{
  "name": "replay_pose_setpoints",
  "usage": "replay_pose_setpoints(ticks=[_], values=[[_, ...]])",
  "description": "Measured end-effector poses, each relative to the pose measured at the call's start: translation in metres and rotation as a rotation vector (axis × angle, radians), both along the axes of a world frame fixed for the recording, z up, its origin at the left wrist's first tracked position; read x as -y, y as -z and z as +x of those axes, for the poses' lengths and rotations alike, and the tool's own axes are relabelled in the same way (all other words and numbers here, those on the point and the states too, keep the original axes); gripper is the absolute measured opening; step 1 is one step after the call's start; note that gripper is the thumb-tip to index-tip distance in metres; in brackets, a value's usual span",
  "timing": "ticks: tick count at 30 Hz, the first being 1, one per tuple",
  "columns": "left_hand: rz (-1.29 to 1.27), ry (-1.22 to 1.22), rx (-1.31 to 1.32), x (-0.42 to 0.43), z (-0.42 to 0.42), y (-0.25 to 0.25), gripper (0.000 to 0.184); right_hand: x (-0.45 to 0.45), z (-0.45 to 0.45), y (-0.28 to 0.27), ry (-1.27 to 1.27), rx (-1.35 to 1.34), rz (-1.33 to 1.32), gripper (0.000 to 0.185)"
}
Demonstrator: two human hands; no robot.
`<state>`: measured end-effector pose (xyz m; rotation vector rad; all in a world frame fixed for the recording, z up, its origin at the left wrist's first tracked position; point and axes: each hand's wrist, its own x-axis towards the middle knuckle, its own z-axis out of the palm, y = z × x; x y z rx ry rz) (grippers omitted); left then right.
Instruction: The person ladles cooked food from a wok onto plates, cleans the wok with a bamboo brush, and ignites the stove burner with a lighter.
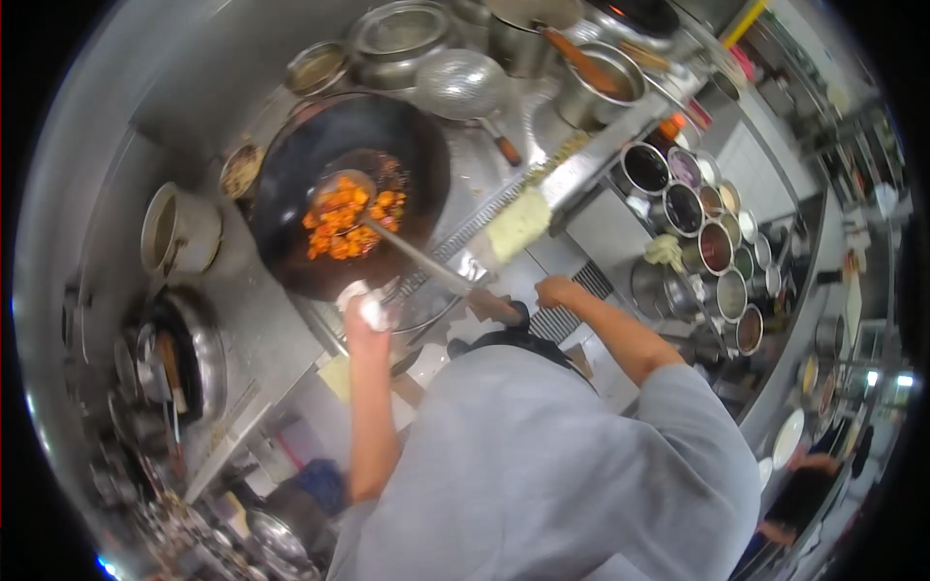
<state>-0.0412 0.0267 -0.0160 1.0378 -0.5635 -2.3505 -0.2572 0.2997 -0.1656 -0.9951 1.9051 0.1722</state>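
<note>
A large dark wok (276, 208) tilts at upper left, with glossy orange food pieces (339, 223) inside. My left hand (368, 312) is closed on a white cloth (356, 291) at the wok's near rim. A ladle (417, 254) rests with its bowl in the food; its long shaft crosses the near rim and its wooden handle end points toward my body. My right hand (559, 291) is curled closed just right of that handle end, apart from it, with no object visible in it.
A perforated strainer (460, 84) and metal pots (605, 85) stand behind the wok. Round containers of sauces and seasonings (715, 246) line the right side. A pot (180, 230) sits at left. A folded pale cloth (518, 225) lies on the stove edge. Another person's arm (817, 465) shows at lower right.
</note>
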Motion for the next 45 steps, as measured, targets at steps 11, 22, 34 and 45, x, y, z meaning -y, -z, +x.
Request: replay_pose_setpoints(ticks=[11, 22, 34, 45], values=[[0.020, -0.015, 0.160, -0.019, 0.025, -0.021, 0.015, 0.044, -0.026, 0.134, 1.280, 0.336, -0.572, 0.052], [0.067, 0.023, 0.261, -0.019, 0.023, -0.041, 0.018, -0.001, -0.052, 0.177, 1.264, 0.653, -0.300, 0.054], [0.038, 0.183, 0.178, 0.019, 0.053, 0.007, 0.013, 0.076, 0.073, -0.228, 1.134, 1.675, -0.423, 0.028], [0.002, 0.518, 0.174, -0.059, 0.032, -0.053, 0.019, -0.043, 0.179, -0.285, 1.293, 1.383, -1.167, 0.045]])
